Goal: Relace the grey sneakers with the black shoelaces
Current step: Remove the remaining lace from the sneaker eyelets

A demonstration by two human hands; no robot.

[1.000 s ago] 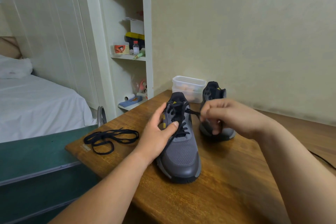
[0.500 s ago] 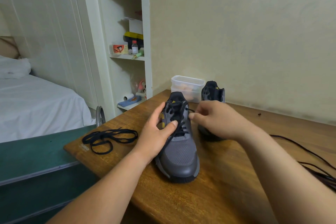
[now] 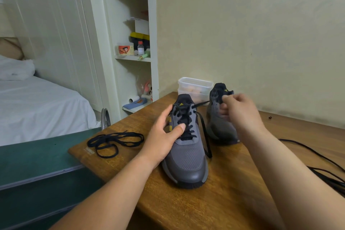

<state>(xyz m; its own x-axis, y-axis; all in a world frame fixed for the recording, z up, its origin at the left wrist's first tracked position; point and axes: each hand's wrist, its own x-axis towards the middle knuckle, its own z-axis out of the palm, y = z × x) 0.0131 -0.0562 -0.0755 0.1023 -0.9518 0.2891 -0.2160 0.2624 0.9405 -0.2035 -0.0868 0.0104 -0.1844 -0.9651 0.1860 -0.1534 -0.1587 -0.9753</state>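
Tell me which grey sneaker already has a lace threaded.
The nearer sneaker, held by the left hand: a black lace criss-crosses its eyelets. The farther sneaker, behind the right hand, shows no lace.

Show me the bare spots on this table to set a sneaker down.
Bare table lies in front of the near sneaker and at the back right between the far sneaker and the wall. Crowded: loose lace left, cables right.

1. Matt grey mesh cloth on sneaker (image 3: 186, 157) in left hand (image 3: 162, 136) hold; toe cap (image 3: 188, 175) nearer than grip smooth, slight sheen.
2. Flat black woven cloth, matt: lace (image 3: 203, 132) in right hand (image 3: 240, 114) pinch.
3. Varnished wood, glossy: table (image 3: 224, 201) under both grips.
4. Clear plastic, smooth: tub (image 3: 194, 87) beyond pinch.
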